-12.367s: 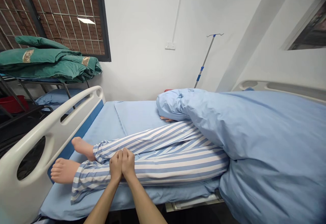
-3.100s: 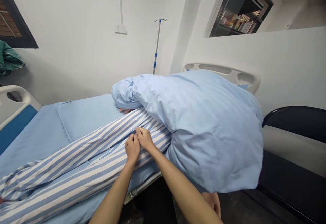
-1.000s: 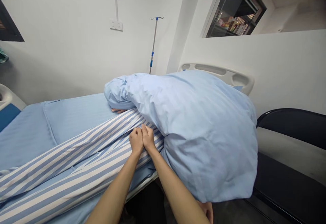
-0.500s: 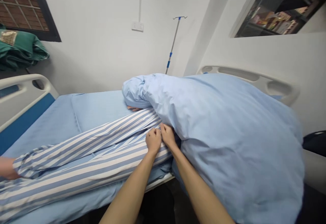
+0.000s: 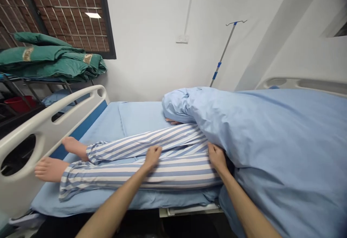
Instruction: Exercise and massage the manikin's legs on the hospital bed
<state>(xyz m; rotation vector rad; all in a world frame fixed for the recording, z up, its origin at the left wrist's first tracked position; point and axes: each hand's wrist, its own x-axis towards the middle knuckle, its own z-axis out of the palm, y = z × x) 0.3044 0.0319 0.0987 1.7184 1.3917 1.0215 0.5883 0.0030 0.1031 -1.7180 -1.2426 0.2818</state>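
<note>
A pair of blue-and-white striped trousers covers the legs of a figure lying on the bed, its bare feet towards the left end. My left hand is closed in a fist over the knee area of the trousers; what lies inside its fingers is hidden. Near the upper thigh, my right hand pinches the striped cloth, right beside the edge of a light blue quilt. The quilt hides the figure's upper body. Some fingers of the figure's hand show from under the quilt.
The white footboard rises at the left. An IV pole stands by the wall behind the bed. Folded green bedding is piled under the barred window. Blue sheet shows beyond the legs.
My hands, which were together at the upper thigh, are now apart: the left has moved towards the knee, while the right stays by the quilt. The view has turned left, showing the feet.
</note>
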